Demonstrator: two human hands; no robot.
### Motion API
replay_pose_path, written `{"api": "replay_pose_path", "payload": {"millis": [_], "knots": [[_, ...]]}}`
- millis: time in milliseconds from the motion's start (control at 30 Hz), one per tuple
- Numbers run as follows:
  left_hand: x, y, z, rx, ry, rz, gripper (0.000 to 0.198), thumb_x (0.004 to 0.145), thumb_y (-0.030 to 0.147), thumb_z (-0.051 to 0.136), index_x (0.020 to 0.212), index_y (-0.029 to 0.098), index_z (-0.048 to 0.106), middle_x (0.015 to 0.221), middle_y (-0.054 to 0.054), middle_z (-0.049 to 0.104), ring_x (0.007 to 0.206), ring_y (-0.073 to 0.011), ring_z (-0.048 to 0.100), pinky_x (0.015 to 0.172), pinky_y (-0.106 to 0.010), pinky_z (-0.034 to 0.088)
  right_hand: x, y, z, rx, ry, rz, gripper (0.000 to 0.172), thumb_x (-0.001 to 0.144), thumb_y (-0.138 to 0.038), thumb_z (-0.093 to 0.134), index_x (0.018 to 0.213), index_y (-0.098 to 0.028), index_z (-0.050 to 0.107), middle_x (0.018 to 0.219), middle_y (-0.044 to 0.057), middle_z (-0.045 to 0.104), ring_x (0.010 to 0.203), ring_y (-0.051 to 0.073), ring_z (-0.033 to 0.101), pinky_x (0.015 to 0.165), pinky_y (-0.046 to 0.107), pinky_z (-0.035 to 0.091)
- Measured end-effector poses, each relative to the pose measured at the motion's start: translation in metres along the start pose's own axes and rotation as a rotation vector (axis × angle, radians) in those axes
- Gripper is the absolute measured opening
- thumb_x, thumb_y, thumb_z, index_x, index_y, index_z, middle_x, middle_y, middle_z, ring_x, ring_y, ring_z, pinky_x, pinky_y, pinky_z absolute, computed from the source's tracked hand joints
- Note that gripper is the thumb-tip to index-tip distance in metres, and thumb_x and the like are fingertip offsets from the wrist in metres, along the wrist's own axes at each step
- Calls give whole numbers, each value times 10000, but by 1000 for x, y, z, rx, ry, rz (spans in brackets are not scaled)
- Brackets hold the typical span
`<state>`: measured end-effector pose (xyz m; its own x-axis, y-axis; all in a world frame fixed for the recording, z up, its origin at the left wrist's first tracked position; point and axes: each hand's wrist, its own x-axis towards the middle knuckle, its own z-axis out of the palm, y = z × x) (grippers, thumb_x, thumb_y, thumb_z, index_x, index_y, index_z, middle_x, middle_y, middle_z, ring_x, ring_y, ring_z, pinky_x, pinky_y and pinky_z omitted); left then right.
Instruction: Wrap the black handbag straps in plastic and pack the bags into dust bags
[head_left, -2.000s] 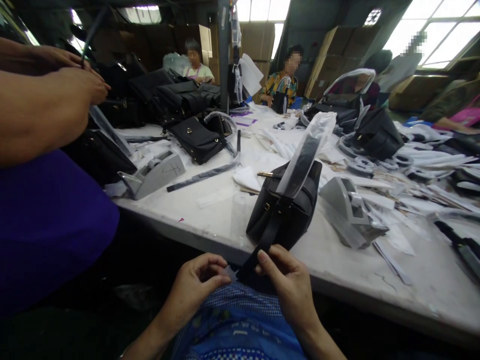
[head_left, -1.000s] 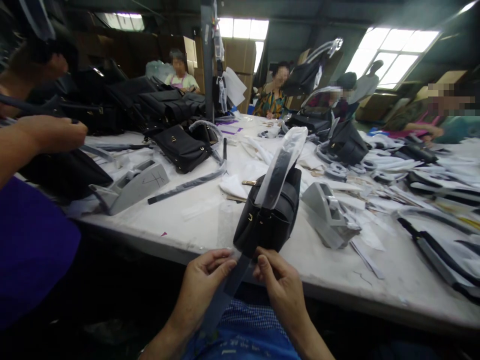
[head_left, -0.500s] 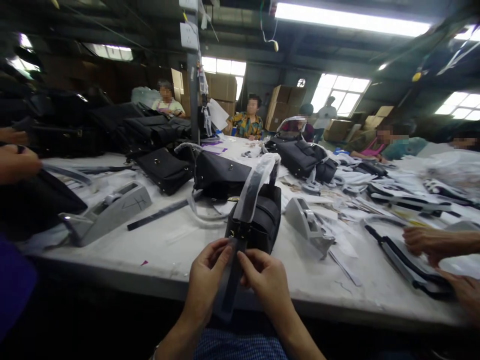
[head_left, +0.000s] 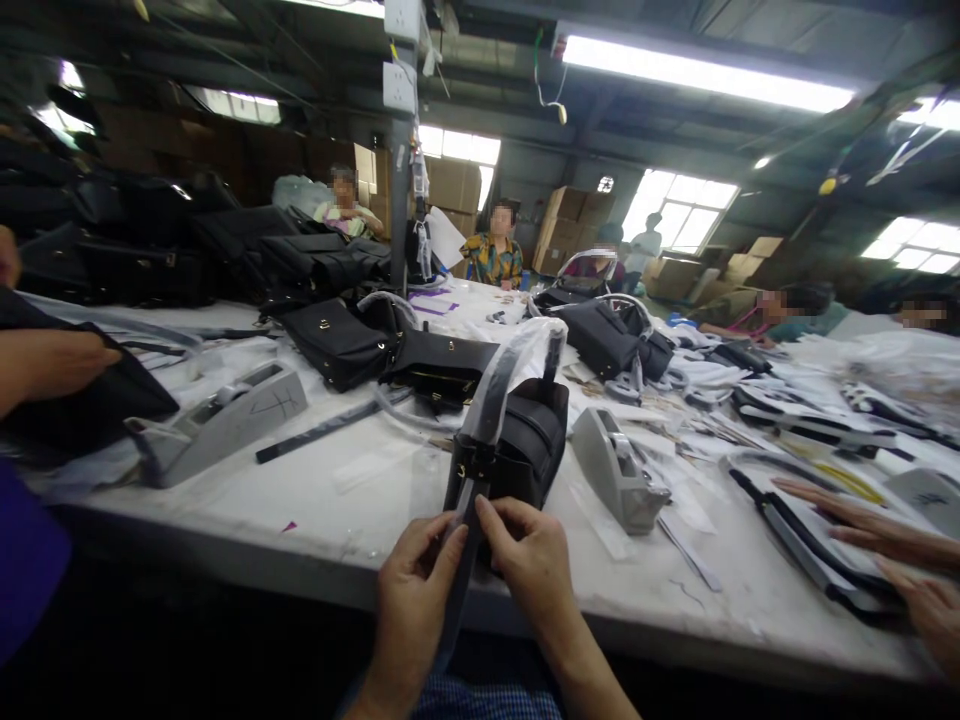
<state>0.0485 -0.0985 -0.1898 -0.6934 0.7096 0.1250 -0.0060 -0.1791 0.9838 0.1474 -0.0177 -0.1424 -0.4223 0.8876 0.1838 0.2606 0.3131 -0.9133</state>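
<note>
A black handbag (head_left: 521, 445) stands on the white table (head_left: 352, 500) near its front edge, right in front of me. Its handle (head_left: 499, 385) arches upward, wrapped in clear plastic. A dark strap (head_left: 459, 565) hangs from the bag down over the table edge. My left hand (head_left: 412, 590) pinches the strap from the left, fingers closed on it. My right hand (head_left: 529, 565) grips the same strap from the right, thumb pressed against it. Both hands sit just below the bag's base.
Two grey tape dispensers (head_left: 221, 420) (head_left: 619, 470) flank the bag. More black bags (head_left: 337, 340) and plastic wraps lie farther back. A co-worker's arm (head_left: 45, 360) is at the left, another person's hands (head_left: 885, 535) at the right. Several people sit at the far side.
My view has lifted from my lap to the room. My hands have slid up the strap toward the bag's base. A co-worker's hands have come into view at the right.
</note>
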Motion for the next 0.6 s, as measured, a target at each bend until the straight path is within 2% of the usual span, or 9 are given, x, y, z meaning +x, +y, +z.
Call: {"api": "replay_pose_path", "payload": {"millis": [100, 167, 233, 367, 500, 600], "knots": [[-3, 7, -4, 182, -12, 281, 155, 878, 296, 673, 988, 263, 778, 948, -46, 737, 896, -196, 693, 827, -258, 546, 1, 1, 3, 93, -15, 73, 417, 864, -491, 646, 610, -162, 675, 498, 5, 608, 431, 111, 532, 432, 199, 381], [-3, 8, -8, 289, -50, 434, 212, 890, 224, 646, 1049, 278, 776, 939, -48, 740, 876, -185, 704, 828, -235, 551, 0, 3, 4, 185, -39, 140, 445, 848, -509, 661, 575, -158, 629, 464, 5, 596, 407, 106, 521, 425, 194, 381], [-1, 8, -13, 366, -104, 523, 299, 898, 179, 621, 1149, 288, 742, 947, -51, 747, 876, -177, 716, 829, -210, 551, -1, 4, 4, 270, -72, 163, 477, 853, -546, 649, 586, -152, 622, 466, 15, 605, 407, 106, 528, 434, 193, 395], [2, 5, -21, 461, -189, 578, 359, 911, 172, 600, 1236, 296, 687, 1023, -71, 762, 949, -203, 724, 873, -224, 548, -4, 5, 4, 320, -114, 108, 474, 869, -572, 637, 675, -140, 658, 557, 39, 659, 483, 121, 589, 492, 200, 443], [-6, 4, -25, 459, -207, 545, 348, 912, 181, 595, 1219, 305, 699, 1036, -82, 765, 967, -226, 724, 883, -260, 553, -7, 5, 5, 257, -110, 104, 421, 858, -517, 677, 661, -145, 663, 495, 13, 619, 457, 111, 553, 479, 196, 419], [-16, 7, -29, 392, -314, 507, 326, 905, 192, 601, 1184, 308, 725, 966, -74, 769, 891, -213, 726, 818, -260, 566, -6, 5, 3, 314, -126, 119, 454, 859, -520, 667, 595, -154, 617, 485, 6, 603, 444, 102, 522, 463, 195, 400]]}}
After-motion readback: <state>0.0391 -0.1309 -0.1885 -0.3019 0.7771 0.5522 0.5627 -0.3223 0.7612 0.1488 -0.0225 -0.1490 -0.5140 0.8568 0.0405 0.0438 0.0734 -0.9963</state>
